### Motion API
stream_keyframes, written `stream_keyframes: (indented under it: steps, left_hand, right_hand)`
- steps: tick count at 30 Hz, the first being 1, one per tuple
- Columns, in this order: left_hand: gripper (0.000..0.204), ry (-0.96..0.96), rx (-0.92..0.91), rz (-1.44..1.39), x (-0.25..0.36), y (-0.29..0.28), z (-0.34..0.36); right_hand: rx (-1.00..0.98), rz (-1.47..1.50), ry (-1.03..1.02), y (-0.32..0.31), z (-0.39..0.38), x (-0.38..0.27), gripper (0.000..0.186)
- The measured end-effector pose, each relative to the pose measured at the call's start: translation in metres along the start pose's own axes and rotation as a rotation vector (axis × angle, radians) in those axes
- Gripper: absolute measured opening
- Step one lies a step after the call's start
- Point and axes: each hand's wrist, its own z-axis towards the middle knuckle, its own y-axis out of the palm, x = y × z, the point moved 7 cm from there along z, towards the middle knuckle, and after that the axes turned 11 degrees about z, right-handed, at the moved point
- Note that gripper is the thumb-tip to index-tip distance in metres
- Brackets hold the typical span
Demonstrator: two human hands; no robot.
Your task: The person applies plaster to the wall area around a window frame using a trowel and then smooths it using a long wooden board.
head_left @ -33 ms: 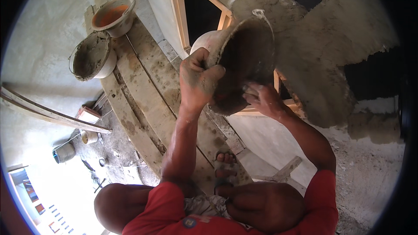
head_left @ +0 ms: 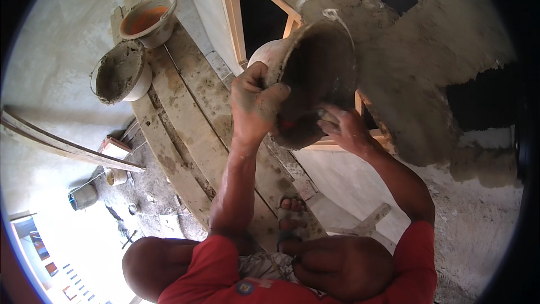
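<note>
Left hand (head_left: 256, 101): clamped on a bucket (head_left: 318, 70) by its rim. Right hand (head_left: 345, 128): fingers bent at the mouth (whether gripping, cannot tell). Step, apparently: tending the inside; next move calls for a steady left hold. Bucket: raised near the plank surface (head_left: 185, 112), tilted, pale outside, grey-crusted rim, dark within.

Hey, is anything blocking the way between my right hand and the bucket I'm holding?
No, nothing visible is. Your right hand is at the lower right of the tilted bucket; whether it touches is hard to tell. Your left hand grips the bucket's left side.
</note>
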Motion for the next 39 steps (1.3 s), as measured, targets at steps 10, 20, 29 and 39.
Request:
stream_keyframes:
  steps: [10,20,29,39]
  left_hand:
    - [0.012,-0.074,0.205,-0.311,-0.011,-0.032,0.012]
    - [0.015,-0.033,0.338,-0.374,-0.037,-0.068,0.022]
    - [0.016,-0.071,0.333,-0.382,-0.044,-0.077,0.024]
    - [0.013,-0.102,0.281,-0.288,-0.038,-0.059,0.019]
  right_hand:
    - [0.083,-0.207,-0.011,-0.042,-0.003,-0.008,0.038]
    - [0.076,-0.207,-0.069,-0.103,0.0,-0.139,0.035]
    - [0.148,0.307,0.327,-0.143,0.015,-0.068,0.055]
    - [0.478,-0.047,0.475,-0.163,-0.051,-0.069,0.054]
